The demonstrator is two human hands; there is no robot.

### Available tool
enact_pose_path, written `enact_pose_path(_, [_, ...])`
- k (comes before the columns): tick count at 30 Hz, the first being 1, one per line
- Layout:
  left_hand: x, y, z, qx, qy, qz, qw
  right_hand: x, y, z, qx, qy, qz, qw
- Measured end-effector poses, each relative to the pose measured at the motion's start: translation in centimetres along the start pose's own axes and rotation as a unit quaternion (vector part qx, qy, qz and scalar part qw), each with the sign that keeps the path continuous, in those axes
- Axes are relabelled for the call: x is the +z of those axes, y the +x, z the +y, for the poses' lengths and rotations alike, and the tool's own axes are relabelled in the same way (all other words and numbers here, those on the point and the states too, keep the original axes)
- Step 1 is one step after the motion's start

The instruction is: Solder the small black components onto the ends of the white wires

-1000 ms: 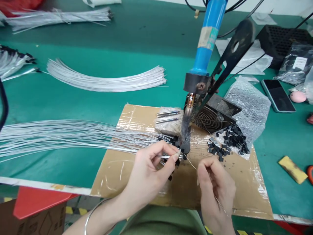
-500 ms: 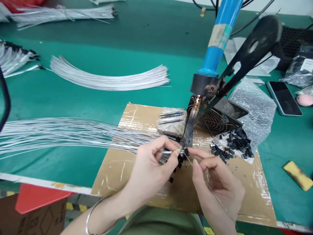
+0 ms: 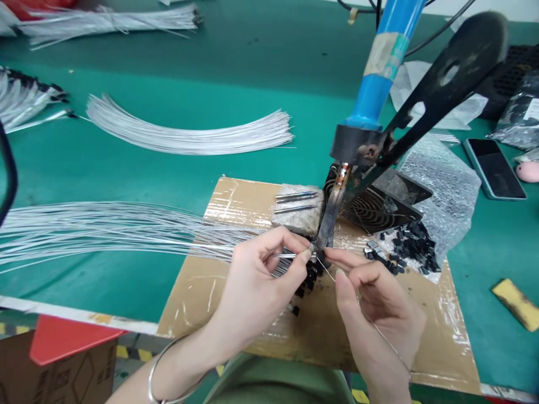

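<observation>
My left hand [image 3: 261, 289] is closed in a pinch on the end of a thin white cable [image 3: 288, 256], right under the tip of a soldering iron [image 3: 373, 92] with a blue handle, fixed in a black metal stand [image 3: 455, 84]. Between thumb and fingers, my right hand [image 3: 381, 314] grips a thin strand of solder wire [image 3: 385, 339], whose end meets the cable near the iron's tip. My right index fingertip is close by a small black piece there. The exact joint is partly hidden by my fingertips. Below lie small black connectors [image 3: 310, 275] on cable ends.
A cardboard sheet [image 3: 244, 207] carries a grey block [image 3: 297, 216] with metal rods, a black fan [image 3: 374, 213] and loose black connectors [image 3: 415, 247]. Long white cables [image 3: 105, 227] stretch left; a curved bundle [image 3: 189, 140] lies behind. At right are a phone [image 3: 494, 168] and yellow sponge [image 3: 517, 303].
The view has shifted slightly. My right hand has moved a little to the right with the solder wire; my left hand keeps its pinch on the cable.
</observation>
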State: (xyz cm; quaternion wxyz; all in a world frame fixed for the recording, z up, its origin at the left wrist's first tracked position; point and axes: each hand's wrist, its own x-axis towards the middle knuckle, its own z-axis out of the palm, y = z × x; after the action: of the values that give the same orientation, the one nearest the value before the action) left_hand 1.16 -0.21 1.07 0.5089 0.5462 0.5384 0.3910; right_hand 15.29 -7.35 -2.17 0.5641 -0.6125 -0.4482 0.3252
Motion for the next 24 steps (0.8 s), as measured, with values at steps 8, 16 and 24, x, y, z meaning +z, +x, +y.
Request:
enact_pose_path(8, [-0.16, 0.11, -0.08, -0.001, 0.005, -0.001, 1.000, 0.17, -0.05, -0.15, 0.004, 0.006, 0.007, 1.000])
enact_pose_path(16, [-0.30, 0.07, -0.23, 0.001, 0.004, 0.000, 1.000, 0.06, 0.07, -0.01, -0.020, -0.005, 0.003, 1.000])
enact_pose_path(24, [-0.23, 0.06, -0.29, 0.004, 0.011, 0.003, 1.000, 0.16, 0.05, 0.13, -0.033, 0.004, 0.002, 0.999])
